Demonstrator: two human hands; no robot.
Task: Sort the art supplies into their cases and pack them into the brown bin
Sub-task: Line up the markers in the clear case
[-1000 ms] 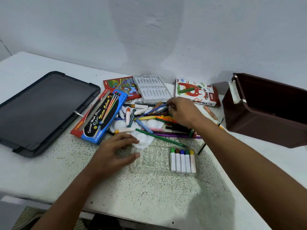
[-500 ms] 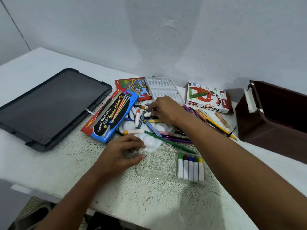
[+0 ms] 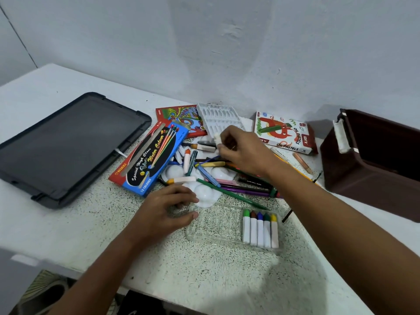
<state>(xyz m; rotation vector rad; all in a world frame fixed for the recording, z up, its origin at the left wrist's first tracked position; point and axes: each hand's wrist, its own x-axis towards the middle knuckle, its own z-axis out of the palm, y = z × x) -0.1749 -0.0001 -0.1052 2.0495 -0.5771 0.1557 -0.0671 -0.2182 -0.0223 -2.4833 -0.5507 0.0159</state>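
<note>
Lifted from the pile, right hand pinches an upright crayon; left hand rests flat.

A speckled white table stands pushed up against a pale, roughly plastered wall, and its surface looks whiter and plainer toward the far left. On the left part of the table lies a flat dark grey lid with a raised rim and rounded corners, set at an angle, well apart from anything at the right end. Below the table's near edge a bit of patterned floor shows, along with something dark that is too dim to make out.
</note>
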